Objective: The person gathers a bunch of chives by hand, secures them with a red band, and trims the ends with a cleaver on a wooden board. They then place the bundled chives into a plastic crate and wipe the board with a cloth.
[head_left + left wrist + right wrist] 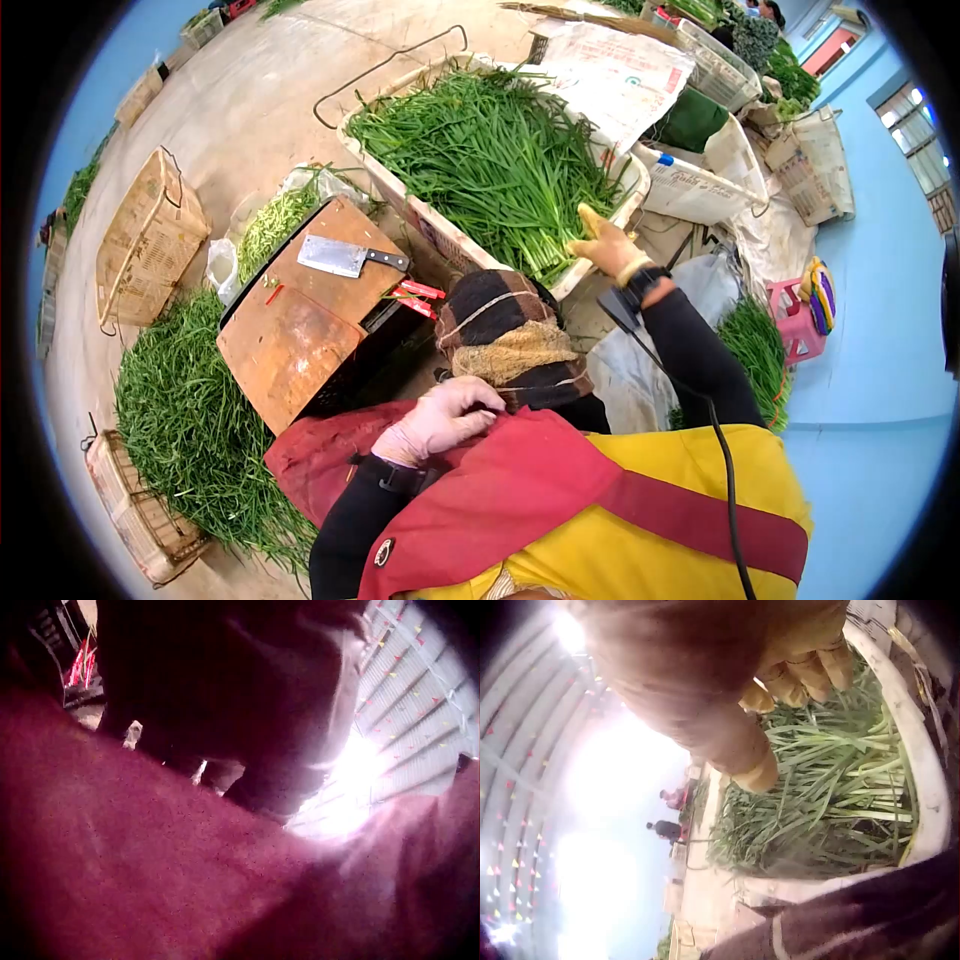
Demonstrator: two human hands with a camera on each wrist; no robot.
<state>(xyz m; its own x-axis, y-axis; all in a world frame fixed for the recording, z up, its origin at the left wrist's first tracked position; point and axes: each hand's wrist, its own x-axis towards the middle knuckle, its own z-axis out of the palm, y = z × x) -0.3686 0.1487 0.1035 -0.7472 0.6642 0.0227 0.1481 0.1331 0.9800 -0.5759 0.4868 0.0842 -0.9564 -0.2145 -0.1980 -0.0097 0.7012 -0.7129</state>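
My right hand (612, 250), in a yellowish glove, reaches over the near right end of a white plastic crate (405, 205) with its fingers spread. Long leafy green stalks (480, 150) fill this crate, their pale cut ends close beneath that hand. In the right wrist view, the gloved thumb (754, 769) stands apart from the fingers above the leaves. My left hand (440, 415), in a pale glove, rests at my lap by the red apron (500, 490), fingers loosely bent. Dark red cloth (150, 847) fills most of the left wrist view, and the hand is hidden there.
A cleaver (335, 257) lies on a worn wooden board (290, 340) at the left. Red-and-white packets (415, 298) sit beside it. A heap of greens (190, 420) spreads on the floor, near a bag of pale trimmings (222, 265). An upright crate (150, 235) stands farther left.
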